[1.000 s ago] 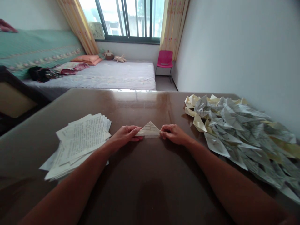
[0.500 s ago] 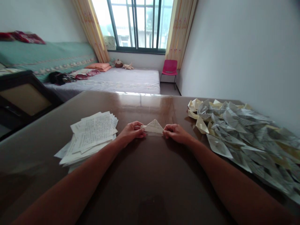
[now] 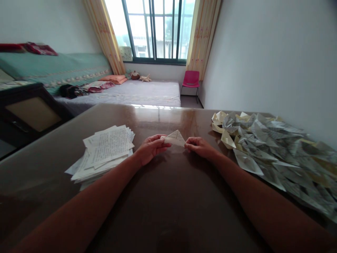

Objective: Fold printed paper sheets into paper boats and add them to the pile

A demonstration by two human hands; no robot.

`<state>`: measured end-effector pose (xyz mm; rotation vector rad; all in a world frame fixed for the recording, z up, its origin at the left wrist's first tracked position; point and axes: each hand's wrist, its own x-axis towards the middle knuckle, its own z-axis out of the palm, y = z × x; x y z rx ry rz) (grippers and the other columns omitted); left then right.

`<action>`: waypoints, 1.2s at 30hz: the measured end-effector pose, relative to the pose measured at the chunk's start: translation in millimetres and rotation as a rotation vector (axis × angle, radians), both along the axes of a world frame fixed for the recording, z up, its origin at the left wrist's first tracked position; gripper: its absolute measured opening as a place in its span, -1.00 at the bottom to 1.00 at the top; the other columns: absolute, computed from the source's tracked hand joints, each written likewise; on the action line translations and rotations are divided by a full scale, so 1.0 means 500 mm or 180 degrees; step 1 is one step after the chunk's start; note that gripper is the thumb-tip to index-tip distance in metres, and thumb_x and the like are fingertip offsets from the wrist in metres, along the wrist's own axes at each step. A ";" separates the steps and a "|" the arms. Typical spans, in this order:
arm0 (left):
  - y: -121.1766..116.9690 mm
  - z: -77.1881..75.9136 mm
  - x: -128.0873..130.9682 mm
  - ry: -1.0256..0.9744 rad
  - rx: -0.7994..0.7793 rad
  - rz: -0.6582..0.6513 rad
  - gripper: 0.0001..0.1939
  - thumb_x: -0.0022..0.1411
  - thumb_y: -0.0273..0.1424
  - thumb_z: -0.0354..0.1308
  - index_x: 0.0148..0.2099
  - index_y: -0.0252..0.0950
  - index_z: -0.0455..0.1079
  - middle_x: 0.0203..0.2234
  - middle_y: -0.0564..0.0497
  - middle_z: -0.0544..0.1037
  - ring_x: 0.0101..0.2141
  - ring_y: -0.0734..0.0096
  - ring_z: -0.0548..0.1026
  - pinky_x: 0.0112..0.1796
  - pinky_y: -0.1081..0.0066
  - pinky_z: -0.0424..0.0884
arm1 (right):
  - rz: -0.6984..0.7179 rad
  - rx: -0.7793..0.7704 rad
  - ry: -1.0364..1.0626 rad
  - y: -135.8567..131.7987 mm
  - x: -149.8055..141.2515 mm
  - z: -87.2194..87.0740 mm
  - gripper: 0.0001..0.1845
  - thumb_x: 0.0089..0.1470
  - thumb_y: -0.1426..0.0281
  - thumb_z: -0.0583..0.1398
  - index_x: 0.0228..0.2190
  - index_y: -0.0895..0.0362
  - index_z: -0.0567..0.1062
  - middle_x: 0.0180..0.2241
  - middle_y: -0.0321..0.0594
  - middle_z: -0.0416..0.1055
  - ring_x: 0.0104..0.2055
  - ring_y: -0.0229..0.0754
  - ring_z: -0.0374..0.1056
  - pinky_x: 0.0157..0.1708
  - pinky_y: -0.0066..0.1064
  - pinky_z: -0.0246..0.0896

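Two bare hands at work over a brown table (image 3: 168, 203), seen from the wearer's head. At the centre of the frame is a piece of folded paper (image 3: 177, 138), peaked like a triangle, with print on its face. The left hand (image 3: 151, 148) grasps its left end between thumb and fingers; the right hand (image 3: 200, 147) pinches its right corner, fingers curled. Whether the paper touches the tabletop cannot be told. Left of centre lies a loose stack of printed sheets (image 3: 107, 146), edges unevenly aligned, the left forearm crossing in front of its lower part. At the right of the frame spreads a heap of paper boats (image 3: 259, 135), cream ones at its upper left edge, greyer ones elsewhere. Background: a bed (image 3: 155, 92) at upper left to centre, a pink chair (image 3: 191, 78) at upper centre-right, and a window (image 3: 160, 31) at the top between patterned curtains (image 3: 201, 38).
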<state>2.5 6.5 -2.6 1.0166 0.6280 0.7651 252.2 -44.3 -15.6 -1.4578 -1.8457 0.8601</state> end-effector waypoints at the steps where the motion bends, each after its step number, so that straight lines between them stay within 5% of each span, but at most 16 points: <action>1: 0.000 0.000 0.000 -0.0071 -0.0055 -0.0016 -0.81 0.17 -0.52 0.19 -0.12 -0.40 0.42 -0.29 -0.11 0.60 -0.29 0.37 0.60 -0.35 0.55 0.53 | -0.0005 0.0017 0.0021 0.000 0.000 -0.001 -0.77 0.07 0.27 0.13 -0.48 0.16 0.44 -0.56 -0.33 0.39 -0.51 -0.31 0.20 -0.48 -0.48 0.06; 12: 0.002 -0.004 -0.001 -0.0325 -0.0297 0.0003 -0.81 0.26 -0.50 0.07 -0.16 -0.49 0.47 -0.26 -0.21 0.61 -0.25 0.31 0.60 -0.22 0.49 0.53 | -0.0200 0.0558 -0.0063 -0.007 -0.011 -0.004 -0.73 0.12 0.24 0.12 -0.49 0.15 0.45 -0.55 -0.32 0.40 -0.49 -0.28 0.25 -0.43 -0.46 0.10; 19: 0.003 -0.003 0.002 -0.0431 -0.0335 -0.0187 -0.69 0.28 -0.44 0.00 -0.04 -0.51 0.44 -0.20 -0.27 0.59 -0.21 0.27 0.59 -0.16 0.43 0.50 | -0.0197 0.1325 -0.0412 -0.003 0.001 -0.007 -0.80 0.09 0.27 0.18 -0.47 0.11 0.51 -0.34 -0.22 0.46 -0.37 -0.24 0.30 -0.32 -0.41 0.15; 25: -0.005 0.001 0.001 -0.0678 -0.0127 -0.0323 -0.73 0.19 -0.58 0.10 -0.05 -0.46 0.43 -0.14 -0.20 0.57 -0.14 0.31 0.56 -0.04 0.43 0.43 | -0.0191 0.0884 -0.0377 -0.005 0.002 -0.005 -0.77 0.08 0.24 0.17 -0.48 0.12 0.48 -0.41 -0.26 0.43 -0.40 -0.24 0.29 -0.38 -0.43 0.15; 36: -0.003 -0.005 0.003 -0.0549 -0.0178 -0.0229 -0.91 0.15 -0.52 0.15 -0.30 -0.39 0.48 -0.23 -0.11 0.59 -0.30 0.46 0.55 -0.22 0.48 0.49 | -0.0165 0.1587 -0.0955 -0.018 -0.009 -0.004 -0.78 0.16 0.27 0.13 -0.37 0.07 0.55 -0.24 -0.18 0.46 -0.35 -0.24 0.37 -0.33 -0.43 0.22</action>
